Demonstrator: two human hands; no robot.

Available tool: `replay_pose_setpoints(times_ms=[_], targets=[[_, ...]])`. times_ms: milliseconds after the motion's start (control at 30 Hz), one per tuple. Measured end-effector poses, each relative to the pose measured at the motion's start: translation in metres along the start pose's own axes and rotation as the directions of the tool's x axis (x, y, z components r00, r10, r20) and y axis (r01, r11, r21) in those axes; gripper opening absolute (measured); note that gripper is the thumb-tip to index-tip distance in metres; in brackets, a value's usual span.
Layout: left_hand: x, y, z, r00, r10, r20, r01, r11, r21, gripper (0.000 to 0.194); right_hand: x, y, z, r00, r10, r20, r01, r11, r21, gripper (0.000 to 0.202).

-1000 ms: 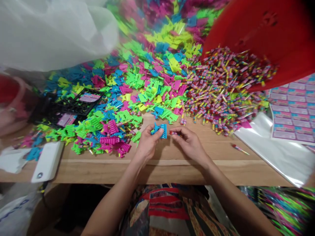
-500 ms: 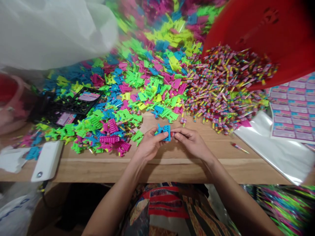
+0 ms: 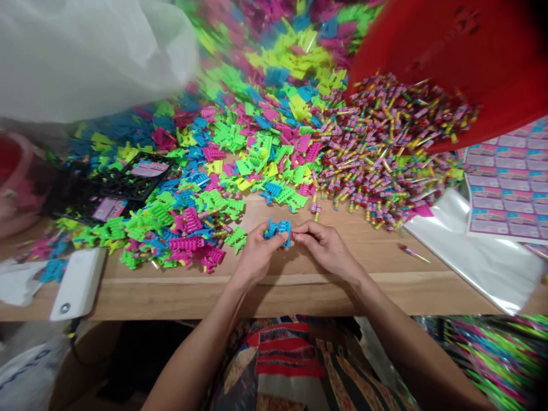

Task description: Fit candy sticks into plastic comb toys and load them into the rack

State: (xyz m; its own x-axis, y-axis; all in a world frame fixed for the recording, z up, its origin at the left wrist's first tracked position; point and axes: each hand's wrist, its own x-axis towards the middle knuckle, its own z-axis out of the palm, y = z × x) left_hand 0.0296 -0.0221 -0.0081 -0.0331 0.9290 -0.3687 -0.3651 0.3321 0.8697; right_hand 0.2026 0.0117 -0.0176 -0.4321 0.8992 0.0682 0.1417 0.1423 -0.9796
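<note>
Left hand: we see the left hand (image 3: 256, 254) gripping a blue plastic piece (image 3: 285, 227) between thumb and fingers, low over the table edge.
Right hand: we have the right hand (image 3: 325, 248) pinching a small red part (image 3: 293, 236) up against the blue piece's right side; we can't tell if it's inserted.
Wooden table (image 3: 342, 291): under both hands.
Left pile: we note green, pink and blue pieces (image 3: 188, 242), black crate (image 3: 115, 185) behind, white device (image 3: 79, 282) near the front edge.
Right heap: small striped sticks (image 3: 377, 160) spilling from a red tub (image 3: 449, 51); one loose stick (image 3: 414, 253) nearer us.
Far right: clear film (image 3: 466, 257), printed sheet (image 3: 492, 214).
</note>
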Motion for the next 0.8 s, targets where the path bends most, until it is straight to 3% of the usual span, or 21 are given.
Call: replay_pose_setpoints(times_ms=[100,233,300,433,633,700,800], targets=[[0.000,0.001,-0.004,0.998,-0.042,0.047,0.044,0.998,-0.053,0.039,-0.001,0.000,-0.002,0.999,0.033,0.019,-0.035,0.997,0.067,0.023],[-0.001,0.005,-0.005,0.972,-0.169,0.160,0.193,0.971,-0.144,0.048,-0.003,-0.002,-0.002,0.999,0.024,0.043,-0.028,0.994,0.109,0.021],[-0.002,0.004,-0.003,0.985,-0.124,0.116,0.138,0.983,-0.122,0.046,-0.004,-0.003,-0.001,1.000,-0.010,0.022,0.009,0.998,0.056,0.018],[-0.005,0.001,0.000,0.995,0.053,-0.089,-0.046,0.996,0.080,0.037,-0.006,-0.002,0.005,0.996,-0.094,-0.009,0.092,0.985,-0.145,0.016],[-0.004,0.000,-0.001,1.000,-0.019,-0.019,0.019,1.000,-0.006,0.042,-0.005,-0.002,0.006,0.996,-0.083,0.020,0.085,0.989,-0.118,0.016],[-0.007,-0.002,0.002,0.996,0.058,-0.073,-0.049,0.991,0.128,0.032,-0.006,-0.006,0.008,0.995,-0.097,0.034,0.102,0.972,-0.213,0.016],[-0.014,-0.007,0.008,0.957,0.247,-0.151,-0.171,0.903,0.393,0.019,-0.009,-0.015,0.016,0.993,-0.118,0.023,0.116,0.902,-0.415,0.018]])
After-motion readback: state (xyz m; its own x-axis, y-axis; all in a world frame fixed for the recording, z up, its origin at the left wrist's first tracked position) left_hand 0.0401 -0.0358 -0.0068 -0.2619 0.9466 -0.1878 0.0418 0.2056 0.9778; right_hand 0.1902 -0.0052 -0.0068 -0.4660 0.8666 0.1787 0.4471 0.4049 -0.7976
